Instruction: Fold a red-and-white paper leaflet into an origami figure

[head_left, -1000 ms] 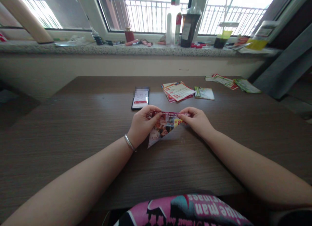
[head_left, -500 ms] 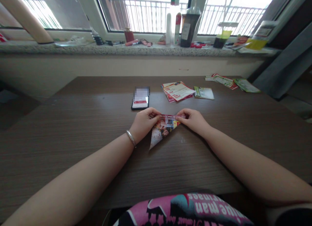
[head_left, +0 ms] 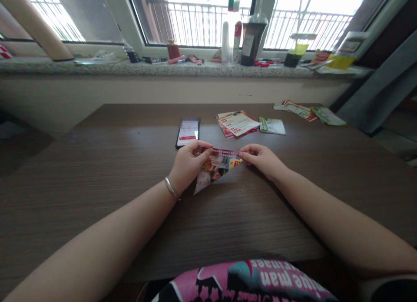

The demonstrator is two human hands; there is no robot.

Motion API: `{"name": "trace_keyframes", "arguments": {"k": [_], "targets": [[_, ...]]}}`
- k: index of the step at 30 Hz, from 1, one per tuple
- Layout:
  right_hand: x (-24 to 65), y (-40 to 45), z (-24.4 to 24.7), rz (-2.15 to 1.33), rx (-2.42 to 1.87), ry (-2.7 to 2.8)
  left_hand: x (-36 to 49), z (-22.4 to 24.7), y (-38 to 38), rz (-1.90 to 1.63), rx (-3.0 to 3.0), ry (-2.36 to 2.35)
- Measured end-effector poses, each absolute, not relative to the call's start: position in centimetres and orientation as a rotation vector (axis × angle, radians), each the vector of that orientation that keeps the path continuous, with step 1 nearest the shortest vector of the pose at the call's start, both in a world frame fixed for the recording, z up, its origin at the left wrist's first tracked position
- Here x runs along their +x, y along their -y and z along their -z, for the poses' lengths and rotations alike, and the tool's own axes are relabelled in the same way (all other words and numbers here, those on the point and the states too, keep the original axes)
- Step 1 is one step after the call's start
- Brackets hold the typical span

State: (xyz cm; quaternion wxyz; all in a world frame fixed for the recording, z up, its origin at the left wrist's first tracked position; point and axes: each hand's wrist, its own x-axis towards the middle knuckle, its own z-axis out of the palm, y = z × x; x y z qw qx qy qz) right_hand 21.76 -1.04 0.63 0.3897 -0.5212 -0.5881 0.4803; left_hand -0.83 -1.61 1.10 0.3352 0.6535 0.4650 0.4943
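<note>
Between my hands is a colourful printed sheet of paper point(head_left: 217, 166), folded into a triangle with one point hanging toward me. My left hand point(head_left: 188, 162), with a silver bangle at the wrist, pinches its upper left part between thumb and fingers. At the upper right corner, my right hand point(head_left: 260, 158) grips the paper the same way. A phone point(head_left: 189, 132) with a lit, partly blurred screen lies just beyond my left hand. The underside of the paper is hidden.
A stack of printed leaflets point(head_left: 237, 124) lies past my hands, with a smaller pile of cards point(head_left: 273, 126) beside it. More leaflets point(head_left: 301, 111) are at the far right of the brown table point(head_left: 130, 185). Cups and bottles stand on the stone windowsill point(head_left: 107, 67).
The folded paper has shifted slightly left and away from me, its lower point swinging left. My left hand has moved a little left; my right hand is slightly further right.
</note>
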Motion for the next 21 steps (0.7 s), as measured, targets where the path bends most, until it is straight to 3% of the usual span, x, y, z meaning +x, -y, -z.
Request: {"name": "trace_keyframes", "arguments": {"k": [6,13,16,21], "targets": [[21.9,2.2,-2.2,-1.139,-1.215,1.521,-1.0,-3.2,3.1,-1.457,2.039,-1.164],[22.8,2.1,-1.7,-0.524,-1.136,1.838,-1.2,-3.1,3.0,-1.47,2.145,-1.131],[23.3,2.1,-2.2,-0.286,-1.111,2.028,-1.3,-2.9,2.8,-1.395,2.347,-1.028],[24.2,2.0,-2.4,-0.293,-1.133,2.374,-1.9,-1.7,2.0,-1.051,2.801,-0.822]]}}
